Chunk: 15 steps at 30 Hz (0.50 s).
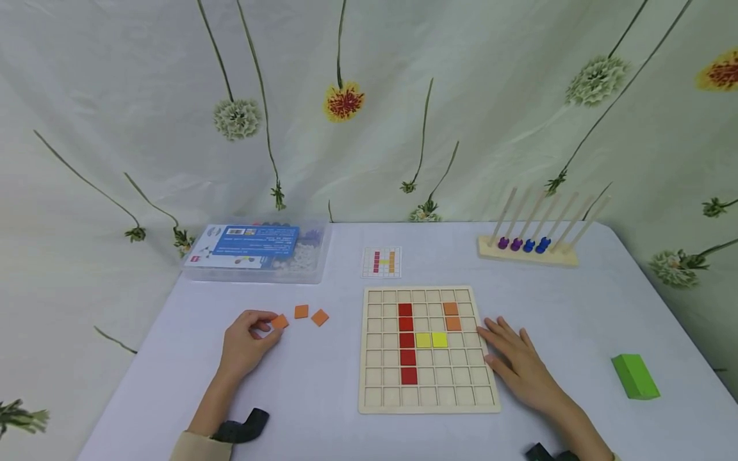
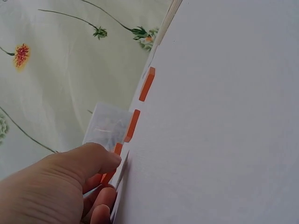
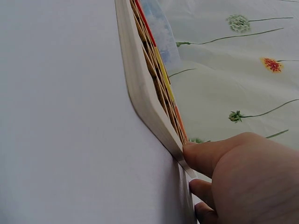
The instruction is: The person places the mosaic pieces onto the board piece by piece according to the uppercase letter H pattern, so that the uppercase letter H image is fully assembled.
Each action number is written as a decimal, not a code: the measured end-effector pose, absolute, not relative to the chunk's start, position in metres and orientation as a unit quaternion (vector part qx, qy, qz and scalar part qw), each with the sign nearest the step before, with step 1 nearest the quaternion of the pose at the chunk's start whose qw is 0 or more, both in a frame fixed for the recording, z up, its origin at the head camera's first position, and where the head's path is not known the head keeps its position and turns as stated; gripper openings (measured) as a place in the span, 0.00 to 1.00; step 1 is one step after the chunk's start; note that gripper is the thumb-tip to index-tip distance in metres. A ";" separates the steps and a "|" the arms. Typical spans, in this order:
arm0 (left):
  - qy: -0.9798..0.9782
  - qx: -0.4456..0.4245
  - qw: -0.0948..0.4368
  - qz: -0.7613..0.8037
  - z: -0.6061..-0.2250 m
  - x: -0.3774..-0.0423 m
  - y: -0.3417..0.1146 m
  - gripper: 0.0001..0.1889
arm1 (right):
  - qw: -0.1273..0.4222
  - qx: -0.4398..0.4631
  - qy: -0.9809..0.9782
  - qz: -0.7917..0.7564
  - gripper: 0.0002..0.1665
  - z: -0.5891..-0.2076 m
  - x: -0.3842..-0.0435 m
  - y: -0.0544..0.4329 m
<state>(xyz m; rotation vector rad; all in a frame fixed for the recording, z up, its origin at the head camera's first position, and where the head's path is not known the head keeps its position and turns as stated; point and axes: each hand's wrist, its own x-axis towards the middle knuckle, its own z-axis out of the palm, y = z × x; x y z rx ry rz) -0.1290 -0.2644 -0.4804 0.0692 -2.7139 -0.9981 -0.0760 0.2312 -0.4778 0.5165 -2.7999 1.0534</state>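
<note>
Left of the board, my left hand pinches an orange square tile between thumb and fingers. In the left wrist view the thumb covers part of that tile. Two more orange tiles lie flat just right of the fingertips. My right hand rests at the right edge of the wooden grid board, its thumb and fingertips touching the rim. Set in the grid are a column of several red tiles, two yellow tiles side by side and two orange tiles at upper right.
Behind the board lies a pattern card with red, yellow and orange squares. A clear plastic case stands at back left, a wooden peg stand with purple and blue beads at back right. A green block sits far right.
</note>
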 end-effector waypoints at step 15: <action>-0.911 0.027 0.129 -0.390 -0.457 -0.126 -0.241 0.15 | 0.045 0.165 -0.921 0.351 0.28 -0.480 -0.078 0.234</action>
